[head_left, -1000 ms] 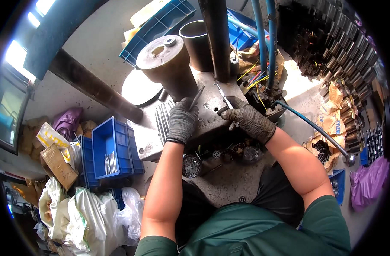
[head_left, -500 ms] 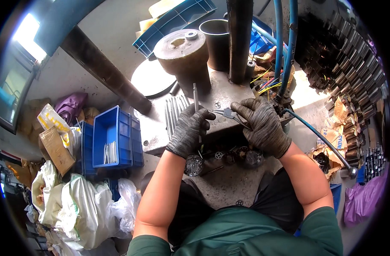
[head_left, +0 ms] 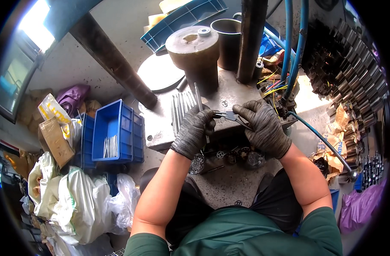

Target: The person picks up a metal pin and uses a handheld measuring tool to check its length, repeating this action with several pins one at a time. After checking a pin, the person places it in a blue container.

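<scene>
My left hand (head_left: 191, 131), in a dark grey knit glove, is closed round a slim metal rod (head_left: 197, 94) that points upward and away from me. My right hand (head_left: 266, 129), gloved alike, grips small dark pliers (head_left: 230, 115). The pliers' jaws reach left to the fingers of my left hand, close beside the rod; what the tips touch is too small to tell. Beyond my left hand, several similar rods (head_left: 178, 112) lie side by side on the metal machine table (head_left: 161, 135). Both hands are held over the table's near edge.
A thick metal cylinder (head_left: 193, 49) with a small ring on top stands on the table between two dark columns (head_left: 248, 42). Blue hoses (head_left: 287, 42) hang at right, above a lever (head_left: 331, 153). To the left, a blue crate (head_left: 124, 136) holds more rods, near white sacks (head_left: 82, 205).
The view has shifted, so the table sits slightly farther right. My hands are closer together, and the pliers' jaws have come nearer to the rod in my left hand.
</scene>
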The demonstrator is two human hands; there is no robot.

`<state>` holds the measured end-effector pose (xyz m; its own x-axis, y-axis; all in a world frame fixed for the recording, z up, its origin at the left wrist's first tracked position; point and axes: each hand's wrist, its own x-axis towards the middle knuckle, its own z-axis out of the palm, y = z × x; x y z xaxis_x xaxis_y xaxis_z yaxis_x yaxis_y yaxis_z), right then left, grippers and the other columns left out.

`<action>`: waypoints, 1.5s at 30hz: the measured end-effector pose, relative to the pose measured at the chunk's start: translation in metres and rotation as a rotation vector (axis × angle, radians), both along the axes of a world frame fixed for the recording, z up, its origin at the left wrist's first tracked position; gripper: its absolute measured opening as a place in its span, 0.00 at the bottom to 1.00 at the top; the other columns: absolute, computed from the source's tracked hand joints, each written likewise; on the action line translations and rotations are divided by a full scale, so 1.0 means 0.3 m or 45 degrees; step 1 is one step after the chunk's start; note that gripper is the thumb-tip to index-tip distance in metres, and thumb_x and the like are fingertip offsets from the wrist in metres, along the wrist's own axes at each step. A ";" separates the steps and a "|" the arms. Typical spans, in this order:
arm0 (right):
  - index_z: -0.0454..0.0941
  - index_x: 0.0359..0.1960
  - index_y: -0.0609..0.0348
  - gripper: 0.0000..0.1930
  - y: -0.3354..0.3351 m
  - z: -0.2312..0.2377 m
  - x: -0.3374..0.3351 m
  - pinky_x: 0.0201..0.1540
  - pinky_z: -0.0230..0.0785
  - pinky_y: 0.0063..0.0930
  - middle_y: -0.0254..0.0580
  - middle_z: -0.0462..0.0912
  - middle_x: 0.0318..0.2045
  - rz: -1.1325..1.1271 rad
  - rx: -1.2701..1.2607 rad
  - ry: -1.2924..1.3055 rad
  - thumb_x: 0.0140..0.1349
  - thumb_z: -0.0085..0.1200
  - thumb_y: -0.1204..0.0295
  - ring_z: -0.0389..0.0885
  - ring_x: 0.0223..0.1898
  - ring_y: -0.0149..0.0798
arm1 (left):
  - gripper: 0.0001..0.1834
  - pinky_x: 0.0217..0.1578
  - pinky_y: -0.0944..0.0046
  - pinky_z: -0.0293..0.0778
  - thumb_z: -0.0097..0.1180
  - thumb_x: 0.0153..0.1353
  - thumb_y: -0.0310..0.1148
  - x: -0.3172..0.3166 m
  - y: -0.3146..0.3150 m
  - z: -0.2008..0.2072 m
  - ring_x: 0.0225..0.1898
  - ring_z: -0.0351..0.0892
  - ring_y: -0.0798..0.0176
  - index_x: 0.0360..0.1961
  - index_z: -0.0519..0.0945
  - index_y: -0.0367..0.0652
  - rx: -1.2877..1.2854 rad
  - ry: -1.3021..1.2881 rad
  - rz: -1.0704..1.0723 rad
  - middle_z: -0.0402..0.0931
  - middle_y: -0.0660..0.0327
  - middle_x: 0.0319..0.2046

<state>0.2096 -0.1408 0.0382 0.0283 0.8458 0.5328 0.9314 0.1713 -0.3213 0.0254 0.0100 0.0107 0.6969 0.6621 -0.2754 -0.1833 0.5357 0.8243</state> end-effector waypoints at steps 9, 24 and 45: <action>0.82 0.57 0.55 0.32 0.000 0.007 0.003 0.50 0.75 0.46 0.49 0.82 0.45 0.010 -0.001 0.001 0.44 0.61 0.77 0.79 0.45 0.55 | 0.09 0.19 0.76 0.65 0.60 0.64 0.25 -0.001 0.001 0.011 0.24 0.71 0.72 0.41 0.73 0.44 -0.047 -0.016 0.018 0.75 0.63 0.31; 0.82 0.57 0.55 0.32 0.001 -0.003 0.003 0.50 0.76 0.46 0.49 0.82 0.45 0.003 0.012 0.024 0.44 0.61 0.77 0.79 0.46 0.55 | 0.09 0.20 0.75 0.66 0.60 0.65 0.26 -0.006 0.005 0.015 0.25 0.72 0.72 0.41 0.72 0.46 -0.006 -0.009 0.004 0.75 0.64 0.31; 0.82 0.58 0.53 0.28 -0.002 -0.025 0.006 0.44 0.79 0.43 0.47 0.82 0.41 -0.063 -0.128 0.123 0.50 0.58 0.76 0.82 0.40 0.53 | 0.08 0.22 0.72 0.68 0.54 0.68 0.32 -0.002 0.000 0.041 0.24 0.72 0.72 0.41 0.79 0.38 0.079 0.094 -0.002 0.78 0.63 0.27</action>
